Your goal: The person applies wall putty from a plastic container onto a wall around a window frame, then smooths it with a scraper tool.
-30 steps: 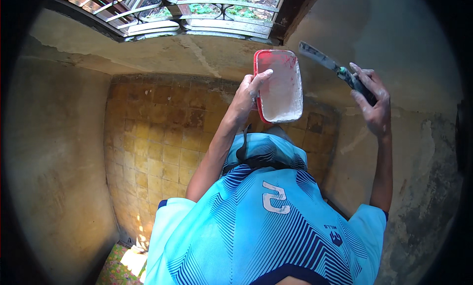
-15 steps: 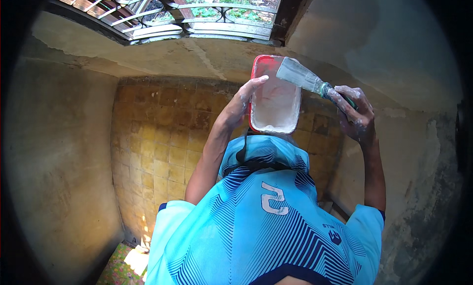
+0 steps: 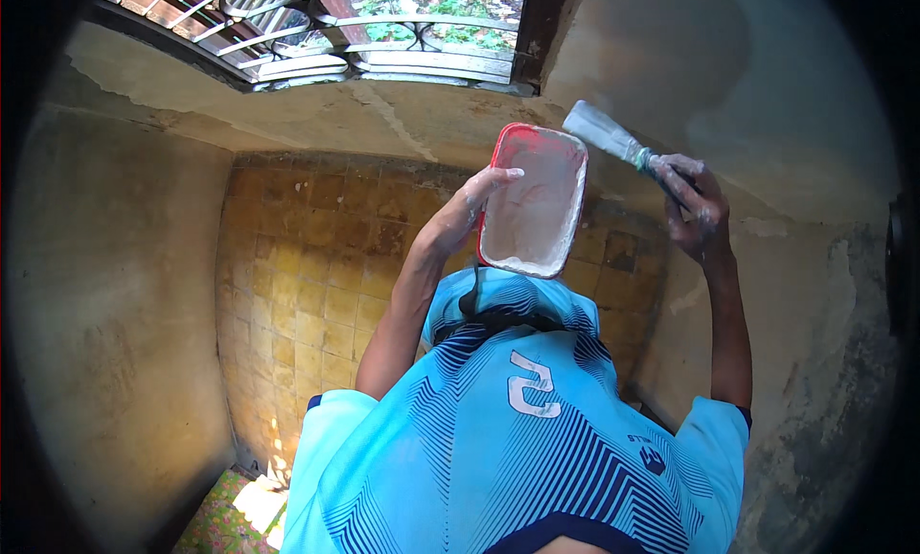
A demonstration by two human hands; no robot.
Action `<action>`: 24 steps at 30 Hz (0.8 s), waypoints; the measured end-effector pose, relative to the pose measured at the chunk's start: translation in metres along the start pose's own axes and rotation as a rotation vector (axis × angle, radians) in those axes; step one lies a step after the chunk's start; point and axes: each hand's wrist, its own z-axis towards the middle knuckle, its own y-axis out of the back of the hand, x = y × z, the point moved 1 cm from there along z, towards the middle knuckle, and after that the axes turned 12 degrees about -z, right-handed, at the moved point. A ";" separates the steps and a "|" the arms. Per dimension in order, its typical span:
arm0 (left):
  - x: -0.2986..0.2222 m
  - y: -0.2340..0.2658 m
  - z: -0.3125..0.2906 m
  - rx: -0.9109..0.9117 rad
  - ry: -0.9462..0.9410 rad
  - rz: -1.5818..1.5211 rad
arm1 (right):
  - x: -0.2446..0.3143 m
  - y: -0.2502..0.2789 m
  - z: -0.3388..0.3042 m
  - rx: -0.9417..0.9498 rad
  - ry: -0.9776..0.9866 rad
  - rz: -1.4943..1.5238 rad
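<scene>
A red rectangular tub (image 3: 533,204), coated inside with whitish paste, is gripped at its left side by my left hand (image 3: 470,201). The thumb lies over the rim and the other fingers are hidden behind the tub. My right hand (image 3: 702,214) is closed around the dark handle of a putty knife (image 3: 604,130). Its broad blade, smeared with pale paste, points up and left, just past the tub's upper right corner and apart from it. White paste flecks both hands.
Ahead is a window with metal bars (image 3: 422,36) above a stained wall (image 3: 287,118). A patchy plastered wall (image 3: 795,103) rises on the right, another wall (image 3: 125,295) on the left. Yellow-brown tiles (image 3: 316,276) cover the floor. Floral cloth (image 3: 225,520) lies lower left.
The putty knife has moved from over the tub's top to the right, off the rim. The tub has dropped slightly lower in view and tilted a little.
</scene>
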 end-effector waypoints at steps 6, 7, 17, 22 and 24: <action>0.011 -0.024 0.011 -0.066 -0.018 0.044 | -0.016 0.017 -0.022 -0.012 -0.224 0.349; 0.011 -0.027 0.012 -0.070 -0.011 0.050 | -0.016 0.023 -0.022 0.011 -0.293 0.521; 0.028 -0.071 0.032 -0.106 -0.072 0.215 | -0.071 0.029 -0.051 0.480 -0.746 0.872; 0.037 -0.079 0.038 -0.119 -0.063 0.211 | -0.085 0.033 -0.055 0.383 -0.751 0.920; 0.038 -0.085 0.037 -0.136 -0.055 0.217 | -0.087 0.034 -0.057 0.423 -0.735 0.965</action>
